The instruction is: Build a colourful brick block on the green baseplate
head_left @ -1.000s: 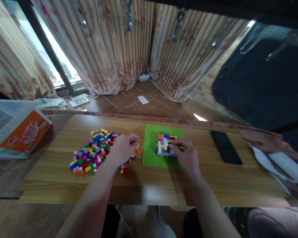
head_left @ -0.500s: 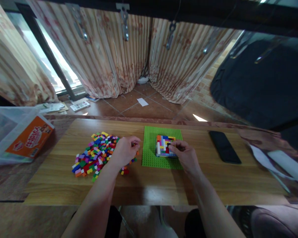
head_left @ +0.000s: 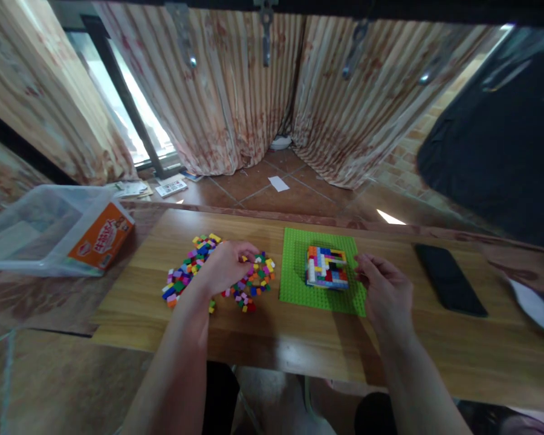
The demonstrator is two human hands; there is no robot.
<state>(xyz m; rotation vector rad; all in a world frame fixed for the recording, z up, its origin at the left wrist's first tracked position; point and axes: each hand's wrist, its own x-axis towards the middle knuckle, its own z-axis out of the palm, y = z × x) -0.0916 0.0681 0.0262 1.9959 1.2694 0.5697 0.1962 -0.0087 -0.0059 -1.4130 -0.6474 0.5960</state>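
A loose pile of small colourful toy bricks [head_left: 254, 278] lies on the left of the wooden table. Over this pile hovers my left hand [head_left: 226, 267], its fingers curled toward the thumb; whatever they hold is hidden. To its right a green studded baseplate [head_left: 294, 290] carries a low rectangular block of multicoloured bricks [head_left: 323, 275], with a dark gap showing in its top right part. My right hand [head_left: 387, 293] is at the baseplate's right edge, apart from the brick block. Thumb and fingers there are pinched together, and I cannot make out anything between them.
A black phone [head_left: 450, 279] lies on the wooden table [head_left: 263, 347] to the right. Beyond it is a white paper [head_left: 532, 305]. A clear plastic box [head_left: 49, 211] with an orange label stands off the table's left end. Curtains [head_left: 236, 109] hang behind.
My right hand has lifted off the brick block and moved right, to the baseplate's edge. My left hand stays over the pile. The view has swung left.
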